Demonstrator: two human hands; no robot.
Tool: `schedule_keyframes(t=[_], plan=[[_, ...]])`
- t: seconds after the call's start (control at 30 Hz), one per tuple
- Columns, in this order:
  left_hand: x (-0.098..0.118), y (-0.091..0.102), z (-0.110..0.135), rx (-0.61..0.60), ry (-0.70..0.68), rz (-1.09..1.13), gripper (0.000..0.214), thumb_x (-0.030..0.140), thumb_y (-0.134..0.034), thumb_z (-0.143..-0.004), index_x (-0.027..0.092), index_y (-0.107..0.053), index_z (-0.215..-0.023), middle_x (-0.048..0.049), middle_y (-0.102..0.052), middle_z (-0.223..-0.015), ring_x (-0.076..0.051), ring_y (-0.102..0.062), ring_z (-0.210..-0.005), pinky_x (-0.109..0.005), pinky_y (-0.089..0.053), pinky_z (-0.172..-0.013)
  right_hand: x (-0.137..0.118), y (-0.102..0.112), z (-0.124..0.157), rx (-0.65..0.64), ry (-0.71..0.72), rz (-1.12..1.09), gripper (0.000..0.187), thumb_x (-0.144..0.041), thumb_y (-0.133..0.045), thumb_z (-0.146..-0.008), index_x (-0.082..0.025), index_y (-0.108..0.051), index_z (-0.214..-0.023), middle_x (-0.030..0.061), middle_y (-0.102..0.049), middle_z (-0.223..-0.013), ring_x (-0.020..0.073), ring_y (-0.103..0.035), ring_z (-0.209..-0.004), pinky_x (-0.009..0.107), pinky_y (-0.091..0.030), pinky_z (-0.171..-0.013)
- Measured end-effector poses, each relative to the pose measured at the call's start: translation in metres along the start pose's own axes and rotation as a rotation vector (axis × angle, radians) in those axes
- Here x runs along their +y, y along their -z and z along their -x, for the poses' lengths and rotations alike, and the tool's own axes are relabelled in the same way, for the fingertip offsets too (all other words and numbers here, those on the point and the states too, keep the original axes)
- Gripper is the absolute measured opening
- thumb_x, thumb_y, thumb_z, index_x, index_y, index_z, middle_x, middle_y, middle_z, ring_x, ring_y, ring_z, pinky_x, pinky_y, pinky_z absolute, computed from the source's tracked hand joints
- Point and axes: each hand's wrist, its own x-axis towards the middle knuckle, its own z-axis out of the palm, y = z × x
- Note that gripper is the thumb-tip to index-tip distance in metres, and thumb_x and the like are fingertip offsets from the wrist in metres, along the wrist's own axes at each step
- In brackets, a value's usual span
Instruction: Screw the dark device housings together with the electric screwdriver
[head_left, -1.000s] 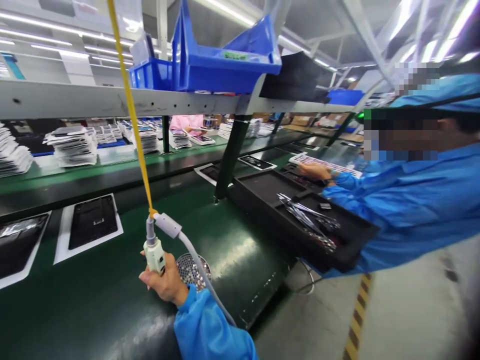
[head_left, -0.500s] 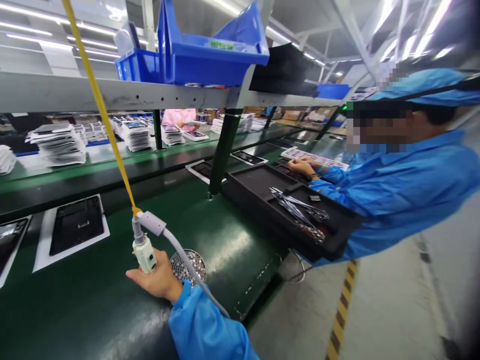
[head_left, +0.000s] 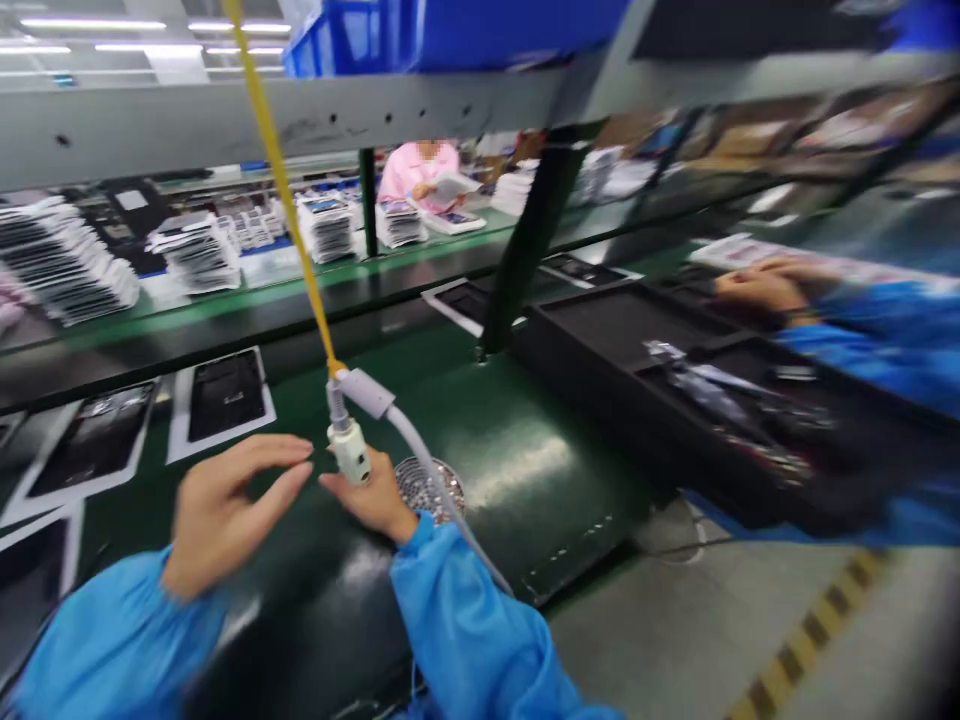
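In the head view my right hand (head_left: 384,497) is closed around a cream electric screwdriver (head_left: 349,452), which hangs upright from a yellow cord (head_left: 289,195). A grey cable (head_left: 412,435) leaves its top and runs down past my right sleeve. Its lower end is hidden behind the hand. To the left, my left hand (head_left: 225,510) is held up, thumb and fingers apart with nothing between them, slightly blurred. Behind my right wrist sits a round dish (head_left: 409,480) of small shiny metal parts. A dark tablet-like panel (head_left: 225,395) on a white sheet lies beyond my left hand.
More panels (head_left: 94,435) lie along the green bench (head_left: 525,470). A green post (head_left: 532,230) rises from it under a grey rail (head_left: 360,115) bearing blue bins (head_left: 487,35). At right, a co-worker's hands (head_left: 765,290) are behind a black tray (head_left: 600,390) of metal parts.
My left hand has come into view from the left. The view has swung left and down, shifting the bench and co-worker rightward. My right hand keeps hold of the electric screwdriver.
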Motion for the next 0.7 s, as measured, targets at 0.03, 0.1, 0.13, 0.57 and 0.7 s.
schedule_keyframes(t=[0.03,0.1,0.13,0.57,0.7], plan=[[-0.019,-0.008,-0.008,-0.101,0.106,-0.02,0.027,0.045,-0.06,-0.076,0.022,-0.072,-0.084,0.0028,-0.068,-0.088,-0.006,-0.063,-0.08,-0.014,-0.051,-0.075,0.002,0.0,0.0,0.003,0.006,0.007,0.045,-0.044,-0.065,-0.067,-0.007,-0.06,-0.093,0.0054,-0.056,-0.071,0.0096,-0.048,-0.061,0.022,-0.042,-0.057],[-0.064,-0.024,-0.016,-0.346,0.352,-0.106,0.027,0.041,-0.06,-0.077,0.02,-0.071,-0.091,0.0028,-0.068,-0.087,-0.007,-0.062,-0.076,-0.015,-0.049,-0.071,0.006,0.0,0.001,0.012,0.016,0.012,0.044,-0.044,-0.065,-0.071,-0.007,-0.06,-0.095,0.0035,-0.053,-0.065,0.0094,-0.046,-0.057,0.022,-0.04,-0.053],[-0.085,-0.03,-0.018,-0.409,0.424,-0.239,0.025,0.038,-0.059,-0.079,0.02,-0.071,-0.094,0.0027,-0.067,-0.092,-0.007,-0.062,-0.082,-0.016,-0.049,-0.078,0.008,0.0,0.002,0.014,0.024,0.015,0.044,-0.044,-0.064,-0.072,-0.008,-0.059,-0.095,0.003,-0.052,-0.062,0.0094,-0.045,-0.055,0.022,-0.04,-0.052],[-0.192,-0.017,-0.069,-0.586,0.466,-0.984,0.038,0.003,-0.035,-0.082,0.008,-0.061,-0.109,-0.0145,-0.055,-0.115,-0.026,-0.051,-0.115,-0.047,-0.046,-0.095,0.01,0.002,0.005,-0.014,0.029,0.035,0.044,-0.046,-0.063,-0.074,-0.007,-0.06,-0.095,0.0023,-0.049,-0.058,0.0098,-0.045,-0.051,0.024,-0.042,-0.052],[-0.202,-0.009,-0.075,-0.64,0.41,-0.987,0.033,0.006,-0.036,-0.085,0.007,-0.06,-0.109,-0.0134,-0.054,-0.116,-0.019,-0.052,-0.114,-0.039,-0.047,-0.098,0.012,0.001,0.004,-0.033,0.03,0.03,0.045,-0.047,-0.062,-0.075,-0.007,-0.059,-0.094,0.002,-0.048,-0.058,0.0097,-0.046,-0.051,0.023,-0.041,-0.051]])
